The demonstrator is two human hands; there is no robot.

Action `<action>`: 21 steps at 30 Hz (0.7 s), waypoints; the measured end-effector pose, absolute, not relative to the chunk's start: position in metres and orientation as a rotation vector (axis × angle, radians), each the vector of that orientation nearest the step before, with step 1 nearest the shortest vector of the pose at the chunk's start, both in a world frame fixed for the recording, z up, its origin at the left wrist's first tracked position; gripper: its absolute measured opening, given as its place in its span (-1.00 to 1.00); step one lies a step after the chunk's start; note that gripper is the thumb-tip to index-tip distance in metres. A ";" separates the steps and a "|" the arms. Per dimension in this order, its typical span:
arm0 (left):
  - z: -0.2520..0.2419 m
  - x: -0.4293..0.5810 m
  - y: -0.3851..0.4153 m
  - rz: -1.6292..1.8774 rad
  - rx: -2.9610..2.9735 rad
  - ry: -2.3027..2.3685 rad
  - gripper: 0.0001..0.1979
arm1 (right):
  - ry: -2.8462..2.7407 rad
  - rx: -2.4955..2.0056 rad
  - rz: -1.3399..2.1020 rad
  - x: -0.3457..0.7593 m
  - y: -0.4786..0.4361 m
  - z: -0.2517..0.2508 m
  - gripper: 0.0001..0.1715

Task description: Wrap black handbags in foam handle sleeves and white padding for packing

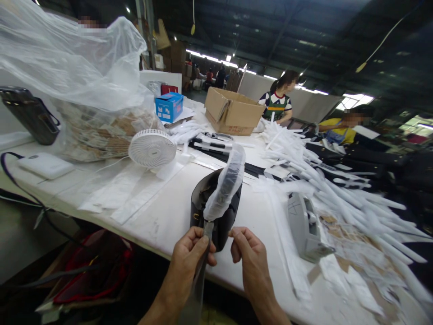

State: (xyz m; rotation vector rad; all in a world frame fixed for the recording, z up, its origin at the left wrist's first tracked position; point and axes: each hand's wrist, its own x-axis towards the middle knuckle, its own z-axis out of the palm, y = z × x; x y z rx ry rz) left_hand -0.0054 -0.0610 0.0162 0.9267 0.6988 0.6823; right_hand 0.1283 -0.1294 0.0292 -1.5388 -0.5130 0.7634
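A black handbag [195,194] with an open top stands at the near edge of the table. Translucent white wrapping [227,183] covers the upper part of its raised strap. Below the wrapping, the bare dark strap [195,295] runs down toward me past the table edge. My left hand [189,255] is closed around this strap, thumb on top, in front of the bag. To the right, close beside the bag's side, my right hand [249,253] has thumb and forefinger pinched together. Whatever may be between those fingertips is too small to make out.
A tape dispenser [301,230] stands to the right, beside piled white foam strips [338,189]. On the left are a white fan [152,149] and a large plastic bag of small packets [101,128]. A cardboard box [233,113] stands farther back, with co-workers [277,106] beyond.
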 end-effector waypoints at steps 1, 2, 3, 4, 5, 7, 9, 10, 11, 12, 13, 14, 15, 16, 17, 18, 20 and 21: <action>0.017 -0.005 -0.062 0.682 0.983 0.719 -0.70 | -0.530 -1.537 0.789 0.126 -0.129 0.030 -0.51; 0.017 -0.005 -0.063 0.682 1.034 0.735 -0.70 | -0.549 -1.542 0.818 0.124 -0.128 0.032 -0.49; 0.017 -0.004 -0.064 0.684 1.074 0.748 -0.69 | -0.566 -1.546 0.846 0.121 -0.127 0.034 -0.47; 0.018 -0.004 -0.064 0.688 1.104 0.757 -0.68 | -0.579 -1.546 0.873 0.119 -0.125 0.035 -0.47; 0.018 -0.003 -0.065 0.693 1.123 0.762 -0.68 | -0.585 -1.540 0.898 0.116 -0.122 0.037 -0.49; 0.018 -0.002 -0.065 0.704 1.144 0.769 -0.67 | -0.571 -1.513 0.917 0.112 -0.118 0.037 -0.53; 0.018 -0.002 -0.065 0.711 1.145 0.770 -0.67 | -0.541 -1.485 0.901 0.109 -0.115 0.035 -0.57; 0.018 -0.002 -0.065 0.711 1.136 0.766 -0.66 | -0.532 -1.475 0.889 0.108 -0.115 0.034 -0.59; 0.018 -0.003 -0.065 0.706 1.119 0.761 -0.65 | -0.530 -1.465 0.879 0.107 -0.115 0.033 -0.60; 0.018 -0.004 -0.066 0.701 1.098 0.752 -0.65 | -0.534 -1.454 0.875 0.106 -0.115 0.033 -0.62; 0.018 -0.004 -0.067 0.697 1.071 0.743 -0.64 | -0.536 -1.440 0.882 0.104 -0.115 0.033 -0.63; 0.017 -0.004 -0.067 0.695 1.036 0.733 -0.64 | -0.528 -1.422 0.897 0.103 -0.115 0.033 -0.63; 0.017 -0.004 -0.068 0.694 0.992 0.719 -0.64 | -0.509 -1.396 0.921 0.102 -0.115 0.034 -0.64; 0.017 -0.004 -0.068 0.694 0.940 0.701 -0.64 | -0.477 -1.357 0.955 0.102 -0.115 0.036 -0.64; 0.016 -0.003 -0.067 0.691 0.884 0.679 -0.64 | -0.435 -1.307 1.003 0.101 -0.115 0.038 -0.63; 0.016 -0.002 -0.066 0.683 0.830 0.654 -0.63 | -0.393 -1.250 1.064 0.101 -0.114 0.039 -0.62; 0.015 -0.001 -0.064 0.656 0.746 0.604 -0.63 | -0.327 -1.139 1.206 0.101 -0.113 0.041 -0.59; 0.015 -0.001 -0.063 0.643 0.720 0.588 -0.63 | -0.306 -1.100 1.271 0.101 -0.112 0.041 -0.56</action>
